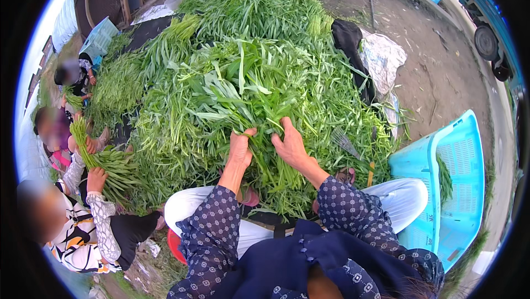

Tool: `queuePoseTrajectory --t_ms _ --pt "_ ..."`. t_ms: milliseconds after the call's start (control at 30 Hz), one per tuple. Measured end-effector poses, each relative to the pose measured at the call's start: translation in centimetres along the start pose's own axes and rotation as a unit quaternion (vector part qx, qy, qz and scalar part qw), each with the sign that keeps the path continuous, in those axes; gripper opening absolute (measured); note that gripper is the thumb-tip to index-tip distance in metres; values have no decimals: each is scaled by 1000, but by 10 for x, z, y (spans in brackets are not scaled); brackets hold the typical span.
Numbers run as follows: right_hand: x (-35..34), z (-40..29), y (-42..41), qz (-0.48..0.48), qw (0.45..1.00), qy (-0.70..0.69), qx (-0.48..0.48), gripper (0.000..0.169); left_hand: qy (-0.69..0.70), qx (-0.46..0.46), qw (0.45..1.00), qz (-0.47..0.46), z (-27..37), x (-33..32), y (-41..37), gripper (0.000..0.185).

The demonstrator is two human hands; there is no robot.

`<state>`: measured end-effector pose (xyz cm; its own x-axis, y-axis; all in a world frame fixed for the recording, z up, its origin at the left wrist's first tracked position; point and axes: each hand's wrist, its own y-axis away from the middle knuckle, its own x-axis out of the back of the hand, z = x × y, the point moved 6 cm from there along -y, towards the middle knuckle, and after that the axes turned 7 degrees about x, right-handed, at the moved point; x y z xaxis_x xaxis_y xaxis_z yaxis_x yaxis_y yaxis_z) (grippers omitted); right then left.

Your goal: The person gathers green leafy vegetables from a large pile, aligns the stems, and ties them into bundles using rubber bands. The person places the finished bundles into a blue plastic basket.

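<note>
A broad heap of cut leafy greens (178, 121), which look like water spinach, lies before my knees. My left hand (241, 148) closes around leafy stems at the near side of the heap. Close by on the right, my right hand (292, 145) pinches a green stem between thumb and fingers. Long leaves (225, 96) fan out beyond both hands, and loose stems (283, 177) hang below and between them. The leaves partly hide my fingertips.
A turquoise plastic crate (461, 191) with some greens inside stands by my right knee. A yellow handle (371, 174) and a grey fan-shaped object (345, 143) lie nearby. Several people sit at left, one holding a bundle of greens (103, 162). A white sack (383, 59) lies beyond.
</note>
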<state>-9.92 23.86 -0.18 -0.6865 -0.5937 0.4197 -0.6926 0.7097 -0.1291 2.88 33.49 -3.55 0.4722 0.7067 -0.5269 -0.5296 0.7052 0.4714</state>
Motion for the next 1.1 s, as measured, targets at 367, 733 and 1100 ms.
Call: queuePoseTrajectory --t_ms 367,733,1100 --pt "-21 -33 20 -45 951 227 207 37 52 10 997 -56 -7 4 38 46" --pt "10 -7 -10 88 984 142 56 29 55 64 996 35 -19 66 13 35" --pt "-40 -7 -6 -85 996 -14 -1 25 25 79 997 3 -24 64 24 40"
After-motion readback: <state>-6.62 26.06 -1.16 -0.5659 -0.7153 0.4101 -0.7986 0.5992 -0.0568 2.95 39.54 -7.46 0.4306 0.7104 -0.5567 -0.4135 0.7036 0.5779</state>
